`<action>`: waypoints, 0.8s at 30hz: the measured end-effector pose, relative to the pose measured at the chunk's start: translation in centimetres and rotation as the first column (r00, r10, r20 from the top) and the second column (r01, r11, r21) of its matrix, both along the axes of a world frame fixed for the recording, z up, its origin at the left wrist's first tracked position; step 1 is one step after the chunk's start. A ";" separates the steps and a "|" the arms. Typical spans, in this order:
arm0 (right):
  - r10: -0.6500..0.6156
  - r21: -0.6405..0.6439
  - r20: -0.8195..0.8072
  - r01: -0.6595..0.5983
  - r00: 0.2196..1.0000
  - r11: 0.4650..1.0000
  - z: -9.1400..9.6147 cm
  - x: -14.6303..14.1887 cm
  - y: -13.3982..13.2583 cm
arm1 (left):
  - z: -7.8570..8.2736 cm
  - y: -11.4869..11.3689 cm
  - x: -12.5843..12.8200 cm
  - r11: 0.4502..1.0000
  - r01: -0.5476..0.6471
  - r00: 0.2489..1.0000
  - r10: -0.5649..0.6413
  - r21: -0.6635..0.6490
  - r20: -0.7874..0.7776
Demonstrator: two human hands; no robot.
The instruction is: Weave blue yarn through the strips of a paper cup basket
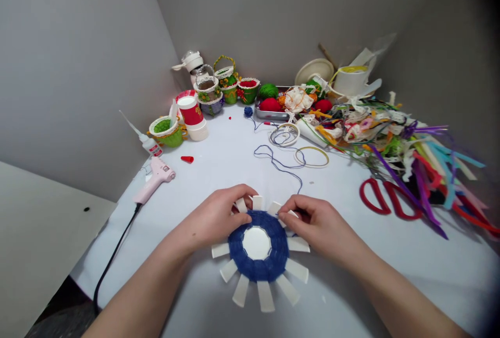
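1. Blue-yarn disc (258, 270) with white paper spokes: lies flat on desk (351, 286), front centre.
2. Left hand (213, 218): fingers (242, 198) pressed together over upper spokes.
3. Right hand (318, 221): fingers (291, 207) pinching upper-right spoke.
4. Red-and-white cup (190, 111): lettering too small to read.

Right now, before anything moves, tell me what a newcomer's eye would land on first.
The blue woven disc with radiating white strips sits front and centre, between the left hand and right hand. To the right, red scissor handles lie beside a heap of colourful ribbons. At the back left stands a cluster of small woven baskets.
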State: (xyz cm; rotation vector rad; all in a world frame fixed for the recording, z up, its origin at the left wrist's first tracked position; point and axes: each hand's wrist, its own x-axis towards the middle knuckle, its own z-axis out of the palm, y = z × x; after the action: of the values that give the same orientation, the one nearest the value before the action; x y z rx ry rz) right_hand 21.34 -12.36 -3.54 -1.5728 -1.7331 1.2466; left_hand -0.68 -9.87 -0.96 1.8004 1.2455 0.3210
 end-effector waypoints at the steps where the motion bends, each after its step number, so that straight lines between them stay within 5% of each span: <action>1: -0.001 0.005 0.007 0.001 1.000 1.000 0.0 0.0 0.0 | 0.1 0.0 0.0 1.000 0.005 1.000 -0.005 0.011 0.005; 7: -0.005 0.043 0.010 0.005 1.000 0.999 0.0 0.0 0.1 | 1.3 0.8 0.0 0.997 0.081 0.997 -0.081 -0.005 0.006; 13: 0.007 0.050 -0.026 -0.006 1.000 0.999 0.2 0.1 -0.1 | 3.0 4.2 1.6 0.946 0.325 0.940 -0.323 0.000 -0.110; 19: -0.003 0.114 -0.012 0.004 1.000 0.993 0.2 0.3 -0.1 | 2.2 5.6 3.6 0.853 0.520 0.853 -0.518 0.036 -0.064; 24: 0.001 0.164 0.007 -0.002 1.000 0.986 0.0 0.6 0.0 | 1.4 5.2 4.1 0.855 0.509 0.860 -0.499 0.099 -0.109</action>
State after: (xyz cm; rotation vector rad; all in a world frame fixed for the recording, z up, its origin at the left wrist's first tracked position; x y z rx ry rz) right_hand 21.95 -12.38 -3.56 -1.4822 -1.7924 1.0709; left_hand 3.41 -4.66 0.46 2.1879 0.7674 0.0251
